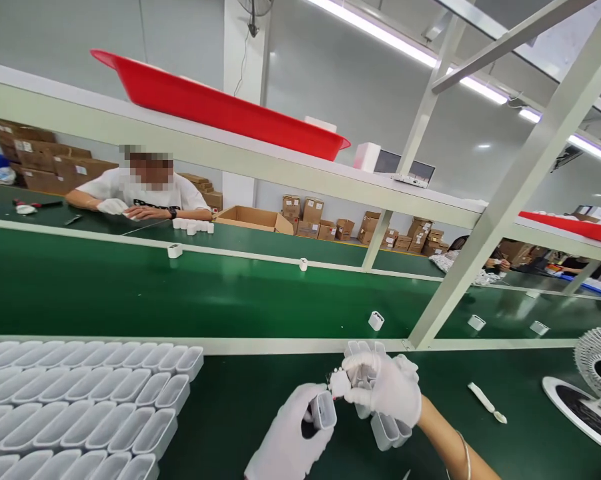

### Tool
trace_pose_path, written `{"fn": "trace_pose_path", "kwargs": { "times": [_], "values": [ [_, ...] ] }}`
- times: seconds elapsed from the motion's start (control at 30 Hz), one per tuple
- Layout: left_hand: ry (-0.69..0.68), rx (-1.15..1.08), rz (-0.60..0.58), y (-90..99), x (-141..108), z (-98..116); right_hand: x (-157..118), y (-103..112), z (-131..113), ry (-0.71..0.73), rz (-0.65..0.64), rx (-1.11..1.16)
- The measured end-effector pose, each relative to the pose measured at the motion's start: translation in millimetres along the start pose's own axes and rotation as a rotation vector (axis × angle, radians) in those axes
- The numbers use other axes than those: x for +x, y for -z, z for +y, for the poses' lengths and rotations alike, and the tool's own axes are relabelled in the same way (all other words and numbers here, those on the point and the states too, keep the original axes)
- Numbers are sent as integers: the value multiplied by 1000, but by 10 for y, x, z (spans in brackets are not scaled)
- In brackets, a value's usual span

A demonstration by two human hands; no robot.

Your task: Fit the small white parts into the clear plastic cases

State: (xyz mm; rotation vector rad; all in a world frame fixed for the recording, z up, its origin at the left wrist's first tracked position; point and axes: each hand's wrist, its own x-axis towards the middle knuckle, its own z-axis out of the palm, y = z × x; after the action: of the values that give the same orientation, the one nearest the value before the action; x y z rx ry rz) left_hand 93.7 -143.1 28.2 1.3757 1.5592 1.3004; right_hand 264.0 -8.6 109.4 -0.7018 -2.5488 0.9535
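Note:
My left hand (291, 435), in a white glove, is closed around a small white plastic housing (325, 411) with its open end facing up. My right hand (394, 388), also gloved, pinches a small white square part (339, 384) with dark and metallic bits along its edge. That part is held just above and beside the housing's opening; whether they touch I cannot tell. Behind and below my right hand stands a cluster of similar white housings (384, 432), partly hidden by it. Rows of more open white housings (153, 432) fill the left side of the table.
Beyond the table edge runs a green conveyor belt (240, 300) carrying several white units (376, 321). A white tool (486, 403) and a fan (600, 373) are at right. A slanted post (510, 173) and a shelf with a red tray (220, 113) stand ahead. A co-worker (153, 193) sits opposite.

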Motion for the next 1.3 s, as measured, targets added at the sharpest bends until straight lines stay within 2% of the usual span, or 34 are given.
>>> {"fn": "trace_pose_path", "kwargs": {
  "times": [0.13, 0.27, 0.43, 0.77, 1.1, 1.3],
  "values": [
    [-51, 37, 42, -8, -15, -10, -99, -7, -94, 13, -56, 4],
    [-81, 104, 122, -10, -29, -85, -89, 26, -134, 47, -51, -41],
    [-96, 146, 167, -1, -41, -93, -142, 8, -239, 89, -54, -191],
    [-115, 202, 179, 6, -38, -54, -175, -33, -341, 144, -10, -427],
    [-171, 210, 202, 6, -60, -46, -192, -65, -493, 70, -50, -537],
    [-223, 225, 207, 0, -55, -43, -177, -110, -478, 8, -104, -571]
  ]
}}
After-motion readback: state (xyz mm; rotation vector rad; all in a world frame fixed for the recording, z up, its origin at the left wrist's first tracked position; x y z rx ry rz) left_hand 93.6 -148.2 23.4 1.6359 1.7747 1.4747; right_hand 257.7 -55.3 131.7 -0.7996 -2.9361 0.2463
